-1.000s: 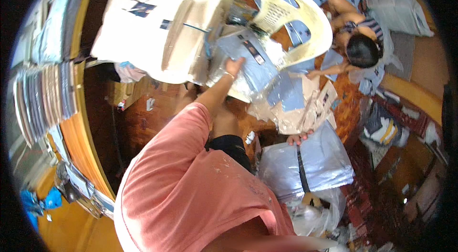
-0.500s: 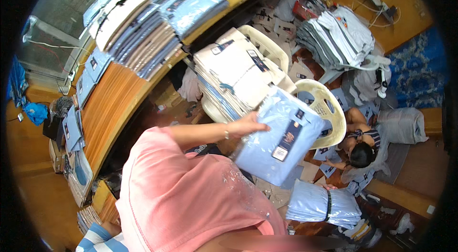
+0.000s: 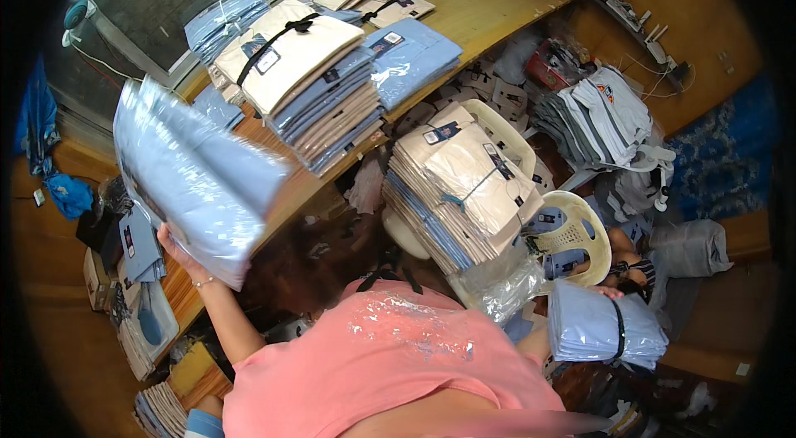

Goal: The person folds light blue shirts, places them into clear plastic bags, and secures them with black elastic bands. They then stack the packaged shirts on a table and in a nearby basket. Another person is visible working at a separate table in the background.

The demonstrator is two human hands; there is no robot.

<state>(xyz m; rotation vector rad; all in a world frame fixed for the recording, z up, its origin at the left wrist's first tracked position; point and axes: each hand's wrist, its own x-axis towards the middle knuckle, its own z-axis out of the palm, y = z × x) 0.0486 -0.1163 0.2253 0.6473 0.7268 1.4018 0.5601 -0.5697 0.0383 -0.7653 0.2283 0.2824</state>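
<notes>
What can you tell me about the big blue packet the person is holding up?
The packet is a light blue folded shirt in a shiny clear plastic bag. It looks flat and stiff and is tilted. The left hand grips its lower edge, holding it in the air above the long wooden table. Nothing else touches it.

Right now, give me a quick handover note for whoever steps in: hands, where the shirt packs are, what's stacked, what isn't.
Left hand: raised, holding a bagged light-blue shirt pack over the wooden counter.
Right hand: not in view.
Stacked: tied shirt bundle on the counter; another pile on the white plastic chair.
Left: the held pack is not set down; a strapped blue bundle lies low at the right.
</notes>
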